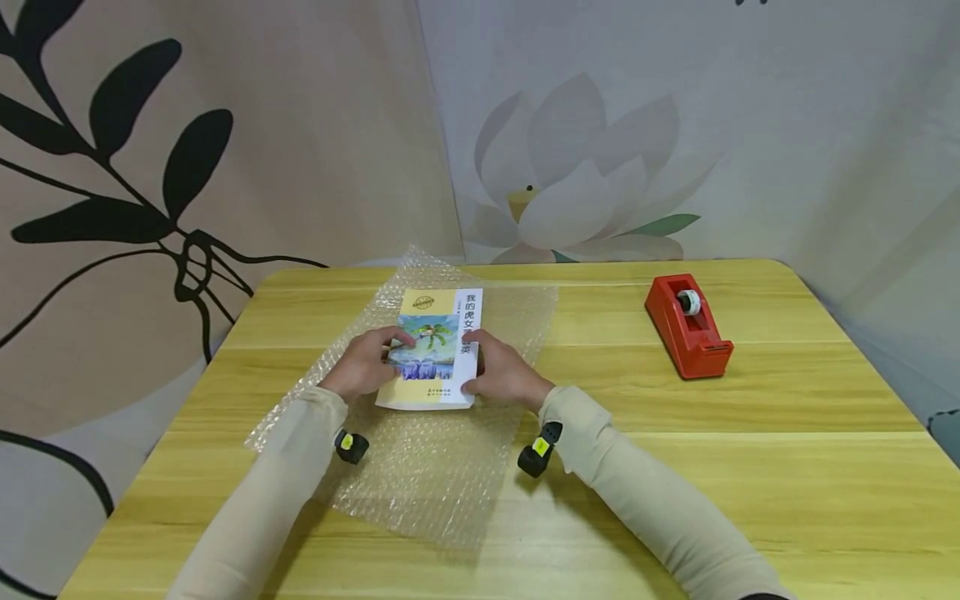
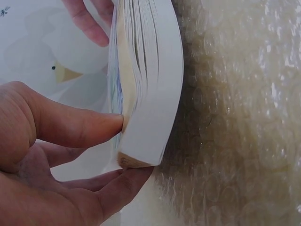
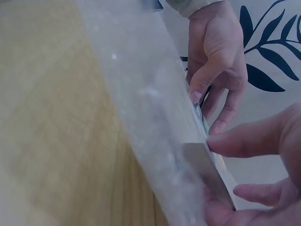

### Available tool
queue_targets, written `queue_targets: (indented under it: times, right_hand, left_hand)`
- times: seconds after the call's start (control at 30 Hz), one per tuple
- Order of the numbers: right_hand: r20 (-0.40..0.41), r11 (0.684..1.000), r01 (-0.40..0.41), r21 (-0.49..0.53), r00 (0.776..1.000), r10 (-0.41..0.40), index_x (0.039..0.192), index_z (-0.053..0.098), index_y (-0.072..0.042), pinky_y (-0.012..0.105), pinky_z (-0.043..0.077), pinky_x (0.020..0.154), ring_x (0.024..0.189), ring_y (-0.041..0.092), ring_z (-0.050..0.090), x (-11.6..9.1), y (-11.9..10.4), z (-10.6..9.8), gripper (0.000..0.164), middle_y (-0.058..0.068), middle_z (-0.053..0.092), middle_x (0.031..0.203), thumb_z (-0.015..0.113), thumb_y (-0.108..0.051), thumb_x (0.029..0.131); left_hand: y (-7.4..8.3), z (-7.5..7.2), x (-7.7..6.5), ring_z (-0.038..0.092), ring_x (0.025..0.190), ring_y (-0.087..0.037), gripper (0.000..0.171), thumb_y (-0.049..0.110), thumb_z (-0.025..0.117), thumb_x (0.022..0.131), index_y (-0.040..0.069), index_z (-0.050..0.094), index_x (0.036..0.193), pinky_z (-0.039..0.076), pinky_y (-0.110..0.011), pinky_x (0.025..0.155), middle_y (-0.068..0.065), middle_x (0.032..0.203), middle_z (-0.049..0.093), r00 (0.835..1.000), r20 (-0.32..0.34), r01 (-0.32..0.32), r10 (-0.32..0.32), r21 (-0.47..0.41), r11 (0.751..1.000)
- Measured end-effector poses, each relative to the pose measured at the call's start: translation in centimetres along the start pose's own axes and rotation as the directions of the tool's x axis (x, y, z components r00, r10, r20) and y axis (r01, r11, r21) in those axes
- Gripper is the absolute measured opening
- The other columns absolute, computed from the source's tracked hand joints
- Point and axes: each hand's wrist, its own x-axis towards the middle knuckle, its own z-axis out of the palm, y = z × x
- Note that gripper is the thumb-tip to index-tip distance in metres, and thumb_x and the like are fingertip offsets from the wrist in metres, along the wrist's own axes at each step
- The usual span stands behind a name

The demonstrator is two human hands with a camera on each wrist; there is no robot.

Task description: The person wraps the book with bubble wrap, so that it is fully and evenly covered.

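Pinching a paperback book (image 1: 431, 358) by opposite edges, a person's left hand (image 1: 363, 364) and right hand (image 1: 504, 368) hold it over bubble wrap (image 1: 431, 475) on a wooden table (image 1: 750, 483), a red tape dispenser (image 1: 686, 337) standing apart.

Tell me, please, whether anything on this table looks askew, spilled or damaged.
Only the bubble wrap looks slightly off: it lies askew on the table, and one corner appears to reach past the far edge. Nothing looks spilled, and the book shows no obvious damage.
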Motion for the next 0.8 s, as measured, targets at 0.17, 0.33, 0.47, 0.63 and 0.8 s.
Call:
queue_targets:
  times: [0.17, 0.33, 0.47, 0.63, 0.8]
  right_hand:
    - [-0.007, 1.000, 0.012, -0.008, 1.000, -0.012, 0.150, 0.036, -0.006, 0.032, 0.057, 0.089, 0.108, 0.024, 0.066, -0.02, -0.05, 0.18, 0.077, 0.018, 0.063, 0.128, 0.077, -0.003, 0.085]
    - [-0.008, 1.000, 0.011, -0.020, 1.000, -0.012, 0.151, 0.036, -0.006, 0.031, 0.057, 0.090, 0.108, 0.024, 0.066, -0.17, -0.12, 0.27, 0.079, 0.017, 0.063, 0.128, 0.078, -0.004, 0.084]
    - [-0.006, 0.999, 0.005, -0.032, 1.000, -0.005, 0.150, 0.036, -0.006, 0.031, 0.057, 0.090, 0.108, 0.023, 0.066, -0.26, -0.10, 0.33, 0.078, 0.016, 0.063, 0.128, 0.078, -0.005, 0.084]
    - [-0.007, 0.999, 0.007, -0.035, 1.000, -0.007, 0.150, 0.036, -0.006, 0.033, 0.057, 0.093, 0.110, 0.024, 0.066, -0.27, -0.10, 0.39, 0.078, 0.018, 0.063, 0.130, 0.078, -0.005, 0.084]
    - [-0.001, 0.999, 0.011, -0.039, 1.000, -0.012, 0.150, 0.036, -0.006, 0.033, 0.057, 0.094, 0.111, 0.025, 0.066, -0.26, -0.14, 0.40, 0.078, 0.018, 0.063, 0.130, 0.077, -0.004, 0.084]
  left_hand:
    - [-0.04, -0.20, -0.14, 0.054, 0.123, -0.038, 0.047, -0.012, 0.057, 0.090, 0.011, 0.060, 0.132, 0.050, -0.025, 0.069, -0.020, 0.158, 0.038, 1.000, 0.010, -0.013, 0.013, -0.002, 1.000]
    - [-0.04, -0.30, -0.13, 0.055, 0.119, -0.036, 0.047, -0.012, 0.056, 0.090, 0.010, 0.060, 0.131, 0.048, -0.025, 0.066, -0.020, 0.160, 0.036, 1.000, 0.013, -0.018, 0.018, 0.006, 1.000]
    - [0.06, -0.27, -0.13, 0.057, 0.116, -0.035, 0.047, -0.013, 0.057, 0.090, 0.009, 0.060, 0.131, 0.049, -0.024, 0.066, -0.021, 0.158, 0.038, 1.000, 0.012, -0.015, 0.014, 0.008, 1.000]
    - [0.08, -0.16, -0.13, 0.059, 0.115, -0.035, 0.046, -0.012, 0.059, 0.089, 0.009, 0.060, 0.130, 0.053, -0.025, 0.070, -0.022, 0.154, 0.042, 1.000, 0.011, -0.015, 0.014, 0.020, 1.000]
    - [0.03, -0.07, -0.03, 0.060, 0.113, -0.035, 0.045, -0.010, 0.063, 0.088, 0.008, 0.061, 0.129, 0.055, -0.026, 0.073, -0.024, 0.146, 0.049, 1.000, 0.007, -0.014, 0.014, 0.043, 0.999]
